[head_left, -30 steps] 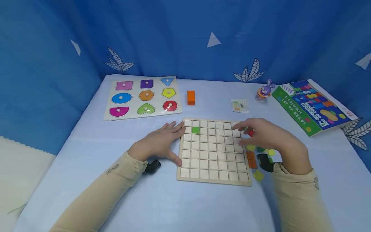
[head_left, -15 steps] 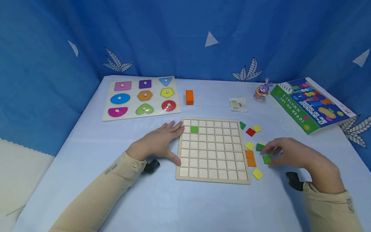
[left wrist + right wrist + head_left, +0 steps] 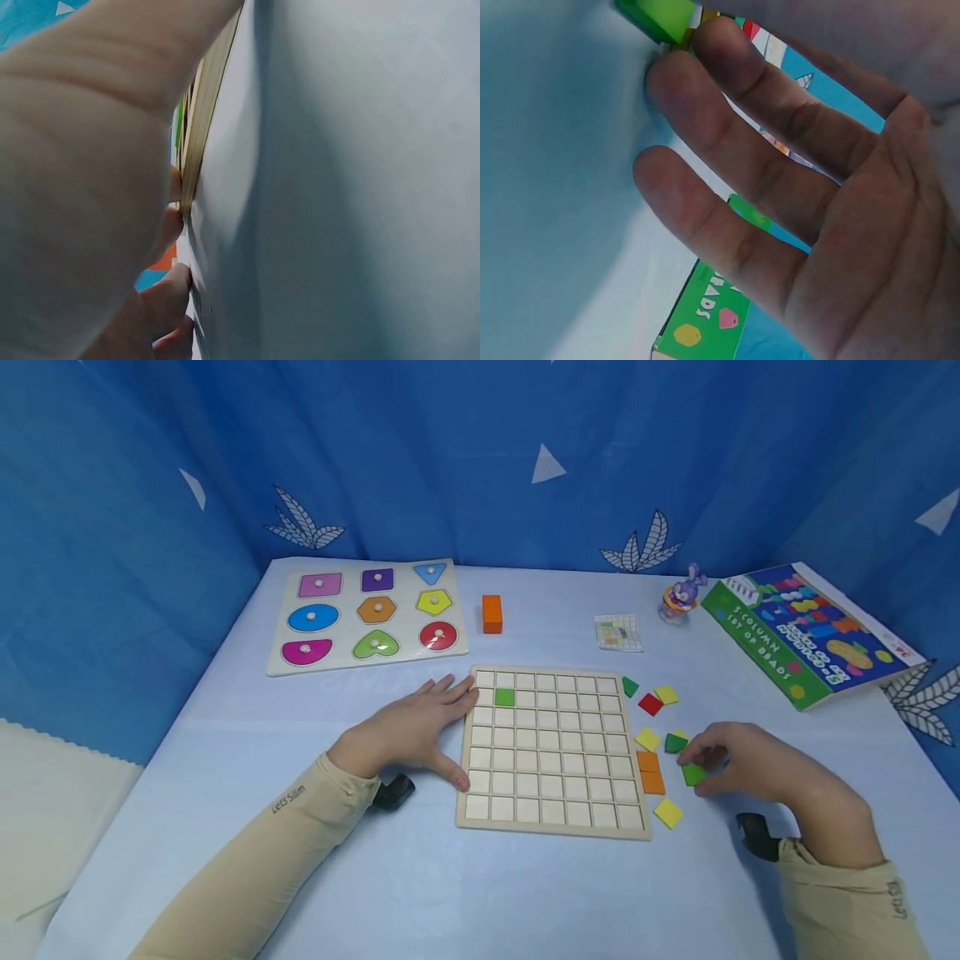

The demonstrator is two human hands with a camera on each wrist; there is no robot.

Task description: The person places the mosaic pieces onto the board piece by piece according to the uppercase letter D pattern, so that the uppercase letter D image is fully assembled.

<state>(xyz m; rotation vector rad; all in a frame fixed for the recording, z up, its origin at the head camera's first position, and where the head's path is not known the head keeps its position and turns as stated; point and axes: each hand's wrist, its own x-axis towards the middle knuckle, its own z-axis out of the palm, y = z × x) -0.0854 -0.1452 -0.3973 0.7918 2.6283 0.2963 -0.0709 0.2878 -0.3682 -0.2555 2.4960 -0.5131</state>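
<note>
Blue-draped table, left hand flat against grid board, right hand pinching green tile

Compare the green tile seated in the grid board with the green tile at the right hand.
The seated green tile lies flat and square in a cell of the grid board, untouched. The other green tile is off the board on the table, turned askew, pinched by the right hand. Both are small green squares.

Pale matt wooden grid board (glossy green tile).
</note>
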